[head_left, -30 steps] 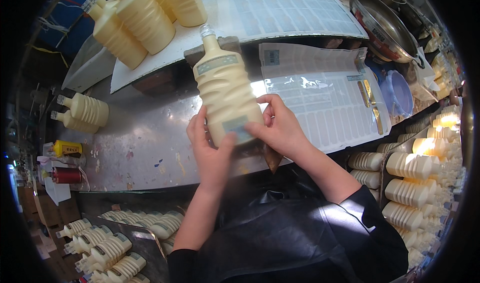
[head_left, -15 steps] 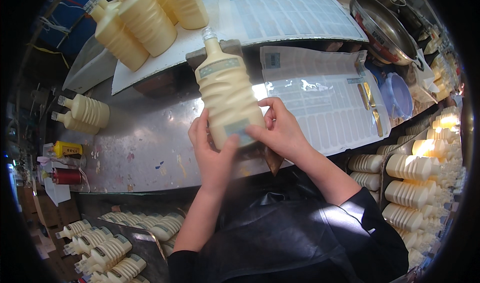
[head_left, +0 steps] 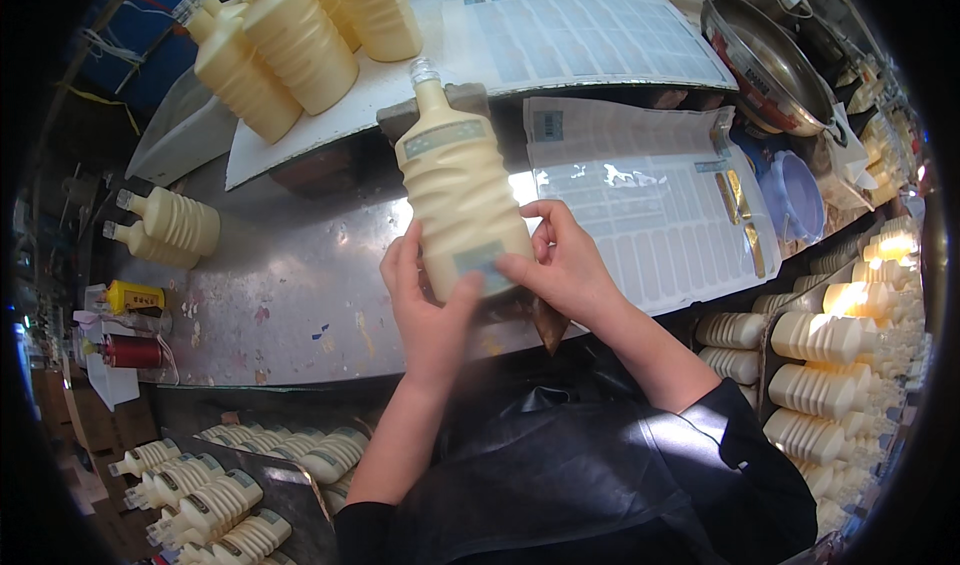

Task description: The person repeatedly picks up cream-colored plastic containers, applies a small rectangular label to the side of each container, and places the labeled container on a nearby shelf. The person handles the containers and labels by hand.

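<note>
Both my hands are on a cream-coloured bottle (head_left: 462,190) with wavy ridges and a clear neck, tilted away from me over the metal table. My left hand (head_left: 425,300) grips its lower left side, thumb on the front near the base. On the lower right, my right hand (head_left: 567,265) holds it, with the thumb on a bluish label (head_left: 480,258) near the base. Another bluish strip label (head_left: 442,139) runs across the bottle's shoulder. The bottle's neck reaches over a dark block (head_left: 398,117) at the shelf edge.
Clear label sheets (head_left: 640,255) lie right of the bottle, with gold strips on them. Cream bottles (head_left: 295,50) stand on the white shelf (head_left: 440,20). A purple bucket (head_left: 793,193) and a large pan (head_left: 770,60) are at right. Racks of bottles (head_left: 815,385) flank me.
The view has shifted very slightly. Both hands keep their hold on the bottle in nearly the same position.
</note>
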The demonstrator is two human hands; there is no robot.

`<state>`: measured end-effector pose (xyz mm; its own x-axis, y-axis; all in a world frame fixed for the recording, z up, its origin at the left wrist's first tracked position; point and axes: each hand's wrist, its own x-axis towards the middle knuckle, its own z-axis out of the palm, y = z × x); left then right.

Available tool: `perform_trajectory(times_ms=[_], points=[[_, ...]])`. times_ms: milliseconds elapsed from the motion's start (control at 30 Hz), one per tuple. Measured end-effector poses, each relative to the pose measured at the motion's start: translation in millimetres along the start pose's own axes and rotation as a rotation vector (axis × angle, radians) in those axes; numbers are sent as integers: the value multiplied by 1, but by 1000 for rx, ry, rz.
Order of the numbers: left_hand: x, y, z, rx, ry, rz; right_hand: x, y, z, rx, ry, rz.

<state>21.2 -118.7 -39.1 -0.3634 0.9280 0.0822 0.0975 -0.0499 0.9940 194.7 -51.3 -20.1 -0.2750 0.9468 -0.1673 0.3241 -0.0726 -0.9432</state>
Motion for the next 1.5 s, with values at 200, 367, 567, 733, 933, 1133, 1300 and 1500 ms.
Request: perform_trajectory(times_ms=[200,367,567,733,933,1133,1300,1500], points=[[0,-2,1,-14,5,15,0,2,0,5,-5,9],[0,0,3,-38,6,17,-1,2,0,12,-11,6],[-1,-7,1,24,4,53,0,4,1,35,-19,7],[-1,-8,2,25,3,58,1,7,1,36,-18,0],[-1,-8,1,59,6,62,0,-1,2,-24,4,12],[-1,-6,2,54,3,58,0,1,1,-10,13,10],[0,-6,1,98,-13,68,8,5,-10,-34,7,5],[-1,0,-1,359,-16,139,16,-27,-32,302,-128,-171]])
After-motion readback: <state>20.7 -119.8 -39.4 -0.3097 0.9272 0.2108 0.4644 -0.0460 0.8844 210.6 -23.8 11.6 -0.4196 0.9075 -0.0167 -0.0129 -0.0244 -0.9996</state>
